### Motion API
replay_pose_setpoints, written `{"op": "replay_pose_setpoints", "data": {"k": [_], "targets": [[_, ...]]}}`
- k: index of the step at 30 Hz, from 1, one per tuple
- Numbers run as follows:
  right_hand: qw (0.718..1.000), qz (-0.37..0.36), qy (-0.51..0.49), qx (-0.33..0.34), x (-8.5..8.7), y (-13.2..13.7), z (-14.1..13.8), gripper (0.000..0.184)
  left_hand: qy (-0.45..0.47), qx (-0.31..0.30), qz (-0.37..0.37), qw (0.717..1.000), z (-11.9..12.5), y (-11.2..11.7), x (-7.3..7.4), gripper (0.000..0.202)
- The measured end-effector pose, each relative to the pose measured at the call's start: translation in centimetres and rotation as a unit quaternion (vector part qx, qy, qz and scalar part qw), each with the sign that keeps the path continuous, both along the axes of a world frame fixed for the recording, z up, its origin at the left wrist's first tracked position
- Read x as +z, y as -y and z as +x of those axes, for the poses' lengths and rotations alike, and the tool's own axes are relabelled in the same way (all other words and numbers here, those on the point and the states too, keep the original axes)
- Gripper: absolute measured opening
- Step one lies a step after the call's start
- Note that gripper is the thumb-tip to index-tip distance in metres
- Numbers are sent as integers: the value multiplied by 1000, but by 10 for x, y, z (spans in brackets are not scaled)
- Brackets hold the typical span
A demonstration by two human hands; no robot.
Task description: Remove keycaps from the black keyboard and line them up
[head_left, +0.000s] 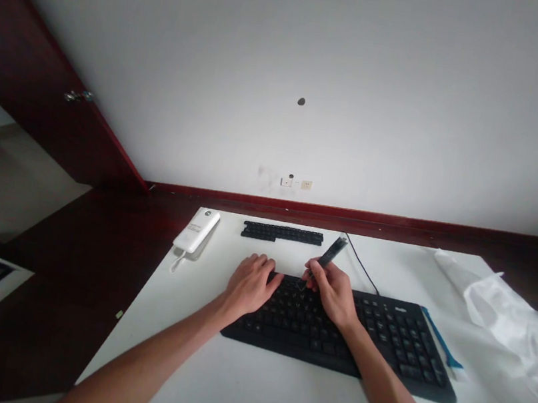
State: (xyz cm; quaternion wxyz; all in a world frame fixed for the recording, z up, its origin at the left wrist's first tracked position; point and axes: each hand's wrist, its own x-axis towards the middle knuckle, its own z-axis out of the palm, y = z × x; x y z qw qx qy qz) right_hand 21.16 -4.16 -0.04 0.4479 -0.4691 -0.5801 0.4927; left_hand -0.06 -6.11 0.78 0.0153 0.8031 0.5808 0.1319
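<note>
A black keyboard (380, 339) lies across the white table (202, 380). My left hand (250, 285) rests palm down on the keyboard's left end, its fingers curled over the top rows. My right hand (334, 291) pinches a slim dark tool (330, 254), whose lower tip touches a key in the top row between my hands. A row of loose black keycaps (282, 233) is lined up on the table behind the keyboard.
A white power bank (196, 230) with a short cable lies at the back left. Clear plastic wrapping (509, 318) is crumpled at the right. The keyboard's cable (361, 264) runs to the table's back edge. Dark red floor and a door are left.
</note>
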Motion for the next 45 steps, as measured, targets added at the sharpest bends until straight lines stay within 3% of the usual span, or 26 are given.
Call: {"op": "replay_pose_setpoints", "data": {"k": [10,20,30,45], "targets": [[996,12,84,-5,0,1,0,47,6,-1,15,1000,1,-5,-5,29],[998,11,34,-42,-4,-5,2,49,27,-1,32,999,-2,-3,-8,32],[996,0,4,-87,-4,-8,0,49,55,-62,14,997,-12,-3,-8,33],[998,25,24,-59,-6,-6,-1,52,50,-63,12,997,-14,-1,-10,32]]}}
